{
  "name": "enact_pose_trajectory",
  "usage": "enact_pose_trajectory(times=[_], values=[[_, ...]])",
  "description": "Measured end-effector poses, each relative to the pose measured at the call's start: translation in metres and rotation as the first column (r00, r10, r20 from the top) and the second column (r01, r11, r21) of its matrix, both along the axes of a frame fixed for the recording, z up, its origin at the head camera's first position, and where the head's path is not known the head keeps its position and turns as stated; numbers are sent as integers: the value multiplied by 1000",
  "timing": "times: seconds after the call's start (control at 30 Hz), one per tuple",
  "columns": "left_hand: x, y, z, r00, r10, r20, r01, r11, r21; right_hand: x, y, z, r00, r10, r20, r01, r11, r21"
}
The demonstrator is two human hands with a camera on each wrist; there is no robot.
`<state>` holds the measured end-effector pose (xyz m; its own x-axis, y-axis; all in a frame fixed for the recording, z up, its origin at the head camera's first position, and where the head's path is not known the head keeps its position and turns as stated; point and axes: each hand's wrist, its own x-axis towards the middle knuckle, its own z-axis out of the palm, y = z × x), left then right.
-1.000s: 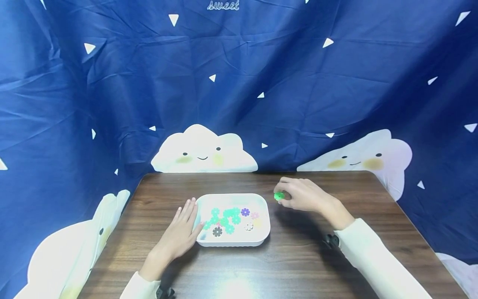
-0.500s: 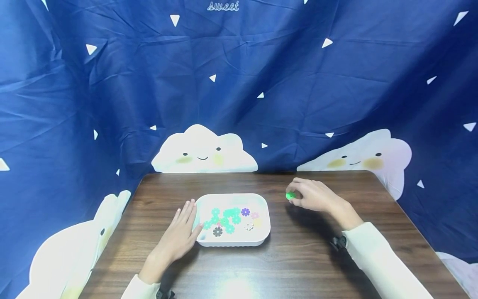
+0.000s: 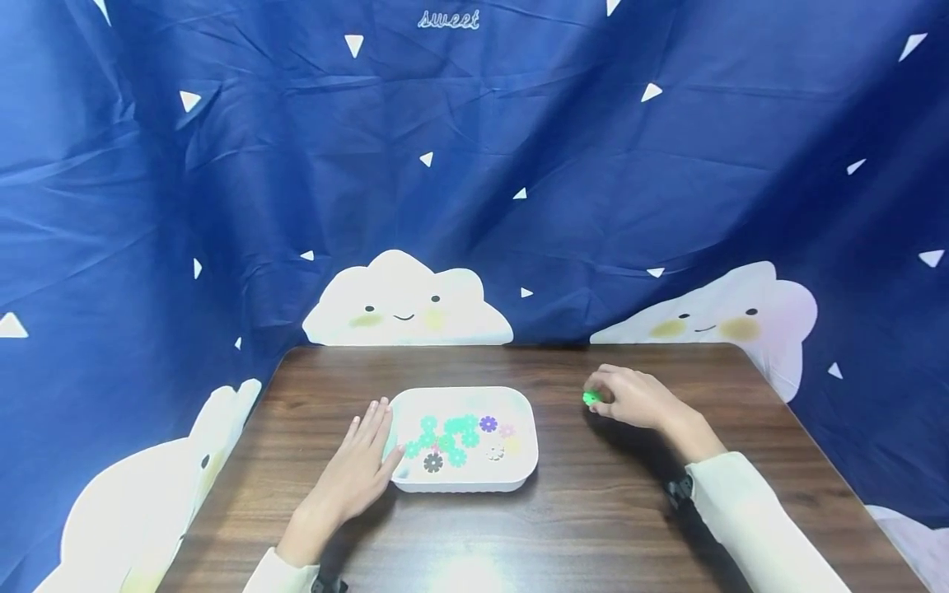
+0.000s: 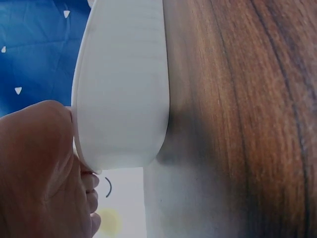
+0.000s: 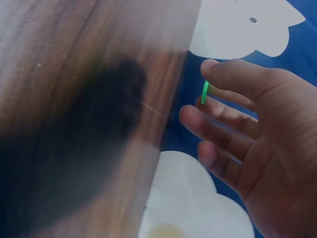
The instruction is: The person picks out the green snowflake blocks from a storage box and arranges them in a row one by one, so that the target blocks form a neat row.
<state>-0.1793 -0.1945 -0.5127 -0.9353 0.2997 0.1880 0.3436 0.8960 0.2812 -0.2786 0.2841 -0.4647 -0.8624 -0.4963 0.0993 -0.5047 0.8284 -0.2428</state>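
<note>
My right hand pinches a bright green snowflake-shaped plastic piece between thumb and fingers, right of the tray. In the right wrist view the green piece shows edge-on by the thumb tip, held above the table. My left hand lies with straight fingers along the left rim of a white tray. The left wrist view has that hand against the rim of the tray. Inside the tray are several teal pieces, a purple one, a black one and a white one.
A brown wooden table carries the tray, with bare wood to its right beneath my right hand. Behind the table hangs a blue curtain printed with white clouds and triangles. The table's back edge is beyond both hands.
My right hand has moved to the right, away from the tray, with the green snowflake piece still pinched. The left hand stays at the tray's left rim.
</note>
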Motion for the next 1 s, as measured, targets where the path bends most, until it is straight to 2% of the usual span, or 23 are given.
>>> enact_pose_trajectory(times=[0.27,0.47,1.0], values=[[-1,0,1,1000,-3,9,3,1000,-10,-6,8,-21,998,-56,3,56,998,-22],[-2,0,0,1000,-1,27,1,1000,-1,-7,8,-32,994,-103,25,103,994,-26],[-1,0,1,1000,-6,15,5,1000,23,-6,-8,-50,996,-86,-11,85,996,-35]])
